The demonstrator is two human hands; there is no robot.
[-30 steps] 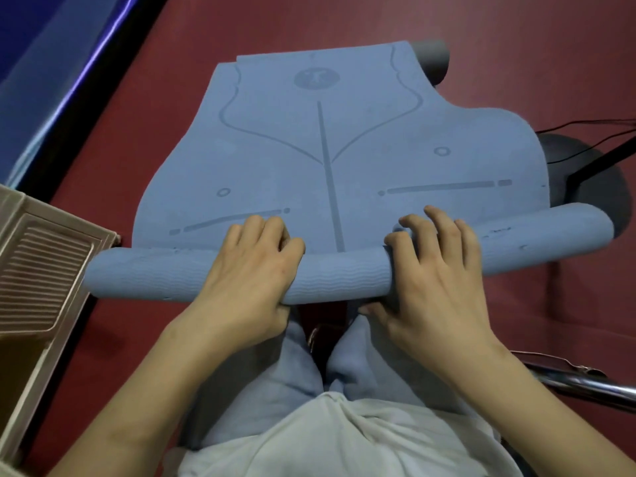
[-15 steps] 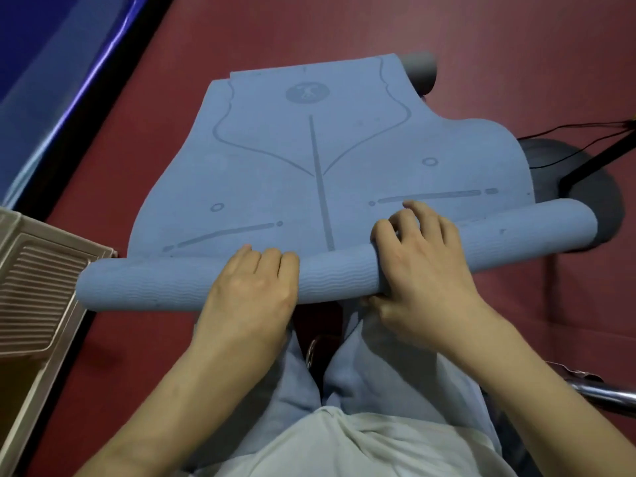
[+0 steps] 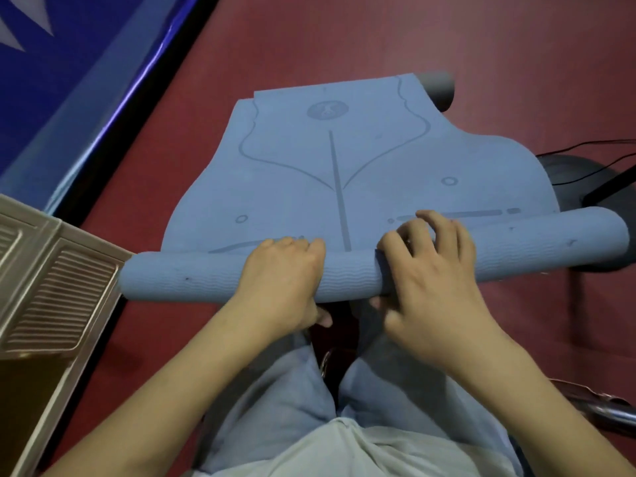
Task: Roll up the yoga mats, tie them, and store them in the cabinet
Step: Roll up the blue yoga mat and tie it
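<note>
Hands on the roll (image 3: 361, 266). Left hand (image 3: 282, 280) lies over its top just left of centre, fingers curled forward over the crest, thumb tucked under the near side. Right hand (image 3: 426, 270) sits just right of centre, fingers spread and bent, tips at the seam where roll meets flat mat (image 3: 344, 173), thumb below the near side. Both grip the roll, not just resting on it.

Risks, as judged:
- Roll runs skewed, right end toward 2 o'clock, left end toward 9. Uneven push from the two hands would likely cone it, one end telescoping out, poor for tying.
- Both hands near centre; the free ends may slacken and loosen.
- Flat part looks rucked along its edges and may crease as it feeds in.
- Grey roll (image 3: 438, 89) at 12 o'clock lies at the mat's far end, seemingly partly under it; it may block the last turns.
- Left end lies close to a beige crate (image 3: 58, 270) at 9 o'clock and could snag.

Roll lies crosswise under both hands, above the knees; flat mat runs from the fingertips toward 12 o'clock on the red floor (image 3: 481, 46).
</note>
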